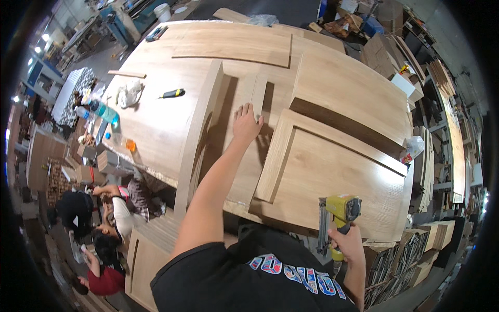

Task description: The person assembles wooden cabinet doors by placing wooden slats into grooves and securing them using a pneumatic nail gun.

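Observation:
My left hand (pixel 246 125) reaches out over the table, its fingers and thumb closed around the near part of a short pale wooden strip (pixel 259 92). A long upright wooden board (pixel 200 125) stands on edge just left of that hand. In my right hand (pixel 349 242), low at the table's front edge, is a yellow nail gun (pixel 343 207) with a dark magazine. Close by the nail gun, a wooden panel (pixel 332 171) with a raised L-shaped border lies on the table. Behind it rests a thick box-like wooden panel (pixel 353 93).
On the wood-topped table (pixel 156 114) lie a yellow-black screwdriver (pixel 172 94), a plastic bag (pixel 129 93), a teal bottle (pixel 104 111) and a flat panel (pixel 234 47). Other people (pixel 106 244) sit at lower left beside stacked panels (pixel 150 249). Wood stacks line the right side.

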### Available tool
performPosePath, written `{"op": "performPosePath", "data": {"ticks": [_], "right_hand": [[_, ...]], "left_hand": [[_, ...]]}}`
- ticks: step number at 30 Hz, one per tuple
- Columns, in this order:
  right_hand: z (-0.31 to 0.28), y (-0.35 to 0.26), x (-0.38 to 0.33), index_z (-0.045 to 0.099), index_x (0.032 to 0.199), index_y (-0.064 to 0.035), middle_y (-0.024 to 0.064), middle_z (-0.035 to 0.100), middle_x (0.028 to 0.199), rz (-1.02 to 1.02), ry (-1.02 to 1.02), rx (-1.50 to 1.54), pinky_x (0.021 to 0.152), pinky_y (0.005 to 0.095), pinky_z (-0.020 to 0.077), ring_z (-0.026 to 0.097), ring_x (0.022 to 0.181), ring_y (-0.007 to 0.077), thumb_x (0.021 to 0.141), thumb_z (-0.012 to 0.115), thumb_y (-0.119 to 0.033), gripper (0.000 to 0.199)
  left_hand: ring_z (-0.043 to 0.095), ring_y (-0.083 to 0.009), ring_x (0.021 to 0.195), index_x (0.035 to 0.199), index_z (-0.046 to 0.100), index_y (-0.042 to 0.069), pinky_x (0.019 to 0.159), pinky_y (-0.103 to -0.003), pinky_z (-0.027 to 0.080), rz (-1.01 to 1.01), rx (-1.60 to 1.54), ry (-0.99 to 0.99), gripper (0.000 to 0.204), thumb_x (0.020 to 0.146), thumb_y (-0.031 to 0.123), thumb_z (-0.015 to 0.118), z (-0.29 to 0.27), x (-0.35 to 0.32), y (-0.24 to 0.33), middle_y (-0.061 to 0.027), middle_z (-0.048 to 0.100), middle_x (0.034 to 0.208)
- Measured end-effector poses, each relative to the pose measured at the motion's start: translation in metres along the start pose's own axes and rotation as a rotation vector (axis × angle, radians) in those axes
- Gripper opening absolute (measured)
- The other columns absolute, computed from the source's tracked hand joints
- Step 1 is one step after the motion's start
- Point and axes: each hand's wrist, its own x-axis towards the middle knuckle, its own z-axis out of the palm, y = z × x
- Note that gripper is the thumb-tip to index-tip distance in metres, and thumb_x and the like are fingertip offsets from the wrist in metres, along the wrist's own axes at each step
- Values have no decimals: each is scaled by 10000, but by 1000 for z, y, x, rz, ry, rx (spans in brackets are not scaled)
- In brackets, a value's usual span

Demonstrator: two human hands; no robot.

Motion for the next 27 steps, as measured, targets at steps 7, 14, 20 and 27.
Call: {"op": "performPosePath", "data": {"ticks": [7,14,20,27], "right_hand": [[8,15,-31,677,1157,32,24,682,798,109,85,113,540,294,479,599,578,110,962,792,36,226],[0,43,-41,680,1192,47,31,699,827,54,143,171,549,294,490,606,596,103,952,826,-5,285],[-41,85,-62,695,1210,44,30,703,828,-44,59,256,561,297,509,614,608,102,959,845,-40,305],[-121,166,-116,690,1304,29,16,693,809,-60,150,229,559,287,490,606,618,84,977,854,-103,389]], "left_hand": [[324,-379,1683,1580,607,3,1381,-607,218,58,370,-120,678,1045,405,719,85,39,2,-127,469,1744],[748,-385,1223,1082,835,87,986,-543,628,-75,214,-202,289,1015,351,739,27,-24,2,-116,758,1370],[788,-422,970,1056,847,79,872,-532,629,-282,-163,140,312,1005,353,706,-59,-52,-15,-205,825,1050],[742,-163,793,1258,694,-48,720,-364,603,-122,-754,6,472,1002,297,888,-145,-163,159,-107,794,916]]}}
